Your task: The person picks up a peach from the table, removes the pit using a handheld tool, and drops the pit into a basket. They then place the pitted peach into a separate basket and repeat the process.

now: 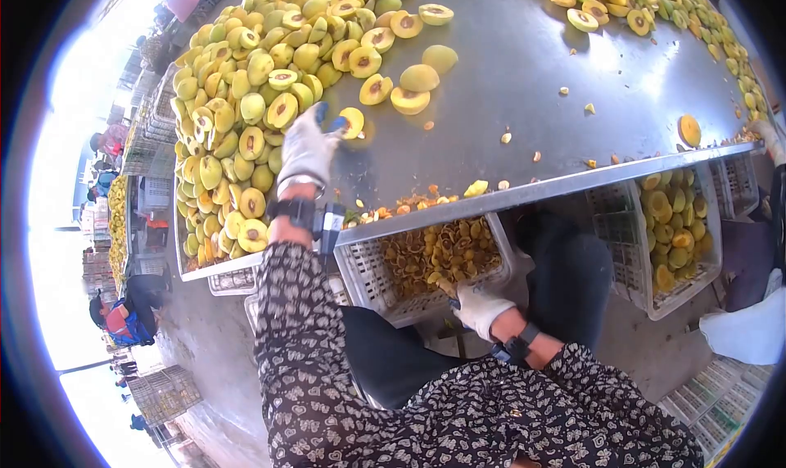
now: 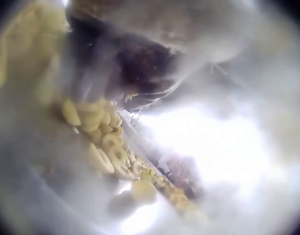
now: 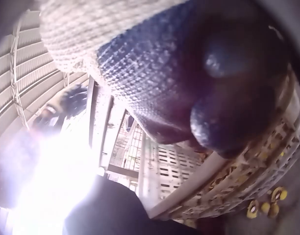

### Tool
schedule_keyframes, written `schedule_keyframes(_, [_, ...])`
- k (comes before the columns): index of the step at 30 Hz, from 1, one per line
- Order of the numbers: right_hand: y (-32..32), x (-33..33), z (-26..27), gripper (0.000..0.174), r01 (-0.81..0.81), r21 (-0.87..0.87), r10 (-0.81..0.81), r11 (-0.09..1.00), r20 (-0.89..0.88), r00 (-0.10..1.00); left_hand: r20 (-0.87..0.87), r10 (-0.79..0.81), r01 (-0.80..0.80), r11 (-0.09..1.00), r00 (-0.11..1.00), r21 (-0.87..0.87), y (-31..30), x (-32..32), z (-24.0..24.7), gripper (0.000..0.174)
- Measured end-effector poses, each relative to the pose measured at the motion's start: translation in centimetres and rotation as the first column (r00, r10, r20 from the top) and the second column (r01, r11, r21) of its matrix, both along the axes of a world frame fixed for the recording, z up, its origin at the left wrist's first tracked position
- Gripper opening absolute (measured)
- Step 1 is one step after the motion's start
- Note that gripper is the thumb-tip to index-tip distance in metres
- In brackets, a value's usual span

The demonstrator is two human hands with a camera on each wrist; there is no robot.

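My left hand (image 1: 307,150), in a white glove with blue fingertips, reaches over the metal table at the right edge of a big pile of yellow-green halved fruit (image 1: 252,108). Its fingers and thumb are spread, the thumb beside a cut half (image 1: 352,123). The left wrist view is hazy, with the dark hand (image 2: 120,63) above fruit (image 2: 111,142). Low over a white crate (image 1: 360,273) of brown-yellow fruit pieces is my gloved right hand (image 1: 483,308). In the right wrist view that hand (image 3: 155,73) has bent fingers; whether they hold anything is hidden.
More fruit lies at the table's (image 1: 491,83) far right, with loose halves and scraps along its front edge. A second crate (image 1: 655,304) of yellow fruit stands below at right. Another person's hand (image 1: 770,140) is at the right edge; other people and stacked crates (image 1: 164,393) are at left.
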State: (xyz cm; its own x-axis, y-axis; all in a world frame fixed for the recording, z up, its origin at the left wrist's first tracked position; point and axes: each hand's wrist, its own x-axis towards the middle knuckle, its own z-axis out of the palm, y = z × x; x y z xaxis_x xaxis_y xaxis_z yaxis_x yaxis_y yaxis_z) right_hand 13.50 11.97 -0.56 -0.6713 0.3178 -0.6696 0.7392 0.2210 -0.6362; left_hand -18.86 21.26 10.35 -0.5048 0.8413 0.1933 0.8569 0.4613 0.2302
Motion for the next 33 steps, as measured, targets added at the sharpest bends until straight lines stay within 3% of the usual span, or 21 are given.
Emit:
schedule_keyframes(4, [-0.2, -0.2, -1.0, 0.028, 0.023, 0.05, -0.019, 0.998, -0.087, 0.996, 0.0, -0.047, 0.047, 0.992, 0.999, -0.116, 2.3, 1.3, -1.2, 0.048])
schedule_keyframes(6, [-0.2, -0.3, -1.1, 0.026, -0.016, 0.107, 0.028, 0.994, -0.105, 0.994, 0.016, -0.013, 0.015, 0.993, 1.0, -0.121, 2.3, 2.4, -1.5, 0.035])
schedule_keyframes(7, [-0.3, -0.3, -1.3, 0.026, 0.018, 0.055, -0.014, 0.998, -0.069, 0.998, 0.099, 0.013, 0.007, 0.979, 0.995, -0.204, 1.8, 3.4, -0.1, 0.045])
schedule_keyframes(9, [-0.2, -0.4, -0.3, 0.026, 0.1, 0.051, -0.096, 0.994, -0.077, 0.992, 0.104, -0.043, 0.04, 0.999, 0.994, 0.03, 0.0, 3.4, -0.9, 0.035])
schedule_keyframes(10, [-0.1, -0.1, 0.8, 0.025, 0.15, 0.09, -0.139, 0.985, -0.118, 0.983, 0.309, -0.039, 0.007, 0.995, 0.95, 0.103, -0.9, 3.6, -0.3, 0.037])
schedule_keyframes(11, [0.2, -0.1, 1.1, 0.025, 0.154, 0.121, -0.135, 0.981, -0.155, 0.979, 0.558, -0.032, -0.091, 0.977, 0.829, 0.192, -1.8, 3.0, -1.3, 0.033])
schedule_keyframes(12, [0.3, 0.0, 1.2, 0.027, 0.126, 0.197, -0.1, 0.972, -0.135, 0.986, 0.887, -0.07, -0.249, 0.947, 0.457, 0.202, -3.1, 4.9, 1.2, 0.028])
schedule_keyframes(13, [0.2, 0.5, 1.1, 0.029, 0.093, 0.266, -0.068, 0.959, -0.104, 0.992, 0.946, -0.169, -0.341, 0.903, 0.276, 0.261, -4.4, 5.6, 2.0, 0.025])
schedule_keyframes(14, [-0.3, 1.3, -0.4, 0.029, 0.093, 0.283, -0.061, 0.955, -0.12, 0.991, 0.955, -0.235, -0.397, 0.871, 0.183, 0.29, -6.0, 6.8, 3.5, 0.026])
schedule_keyframes(15, [-0.8, 2.0, -2.7, 0.031, -0.044, 0.389, 0.105, 0.92, -0.136, 0.985, 0.94, -0.332, -0.486, 0.812, 0.072, 0.324, -7.8, 8.3, 4.8, 0.028])
schedule_keyframes(16, [-1.3, 2.0, -4.3, 0.034, -0.176, 0.486, 0.268, 0.856, -0.127, 0.955, 0.888, -0.451, -0.548, 0.723, 0.087, 0.421, -9.7, 9.2, 4.0, 0.034])
schedule_keyframes(17, [-0.5, 1.0, -4.1, 0.041, -0.279, 0.264, 0.275, 0.923, 0.053, 0.96, 0.823, -0.551, -0.605, 0.705, -0.139, 0.37, -11.2, 9.1, 3.0, 0.035])
schedule_keyframes(18, [-0.2, 0.9, -3.8, 0.041, -0.291, 0.266, 0.285, 0.919, 0.063, 0.956, 0.692, -0.63, -0.651, 0.696, -0.352, 0.302, -12.6, 9.2, 1.9, 0.037])
schedule_keyframes(20, [-0.4, 1.2, -1.4, 0.039, -0.074, 0.376, 0.159, 0.924, -0.199, 0.967, 0.536, -0.756, -0.793, 0.562, -0.376, 0.236, -14.7, 11.6, 2.0, 0.036])
schedule_keyframes(22, [0.0, 1.0, 1.1, 0.041, -0.053, 0.279, 0.094, 0.959, -0.136, 0.986, 0.416, -0.845, -0.882, 0.438, -0.337, 0.173, -16.4, 13.4, 1.2, 0.037])
schedule_keyframes(24, [-0.4, 2.5, -4.0, 0.044, -0.132, 0.481, 0.293, 0.867, -0.276, 0.915, 0.377, -0.85, -0.88, 0.449, -0.367, 0.155, -17.7, 14.5, 0.1, 0.035])
schedule_keyframes(25, [-0.4, 2.5, -2.7, 0.036, -0.057, 0.453, 0.248, 0.89, -0.376, 0.893, 0.423, -0.832, -0.882, 0.45, -0.359, 0.137, -18.2, 14.6, -0.7, 0.036])
schedule_keyframes(26, [0.3, 0.7, 1.2, 0.036, -0.027, 0.087, 0.032, 0.996, -0.047, 0.998, 0.471, -0.811, -0.866, 0.47, -0.347, 0.172, -18.5, 14.9, -0.8, 0.038])
schedule_keyframes(28, [-0.2, 0.4, 1.7, 0.024, 0.163, 0.358, -0.029, 0.92, -0.351, 0.936, 0.463, -0.814, -0.84, 0.493, -0.352, 0.228, -18.9, 14.8, -2.1, 0.045])
schedule_keyframes(30, [-0.6, -0.2, 9.2, 0.023, 0.269, -0.019, -0.258, 0.963, -0.354, 0.899, 0.497, -0.806, -0.829, 0.494, -0.322, 0.263, -19.2, 15.2, -2.4, 0.046])
schedule_keyframes(33, [-1.7, -0.8, 13.5, 0.024, 0.208, -0.064, -0.217, 0.976, -0.38, 0.899, 0.574, -0.771, -0.807, 0.51, -0.275, 0.298, -19.7, 15.4, -3.1, 0.048])
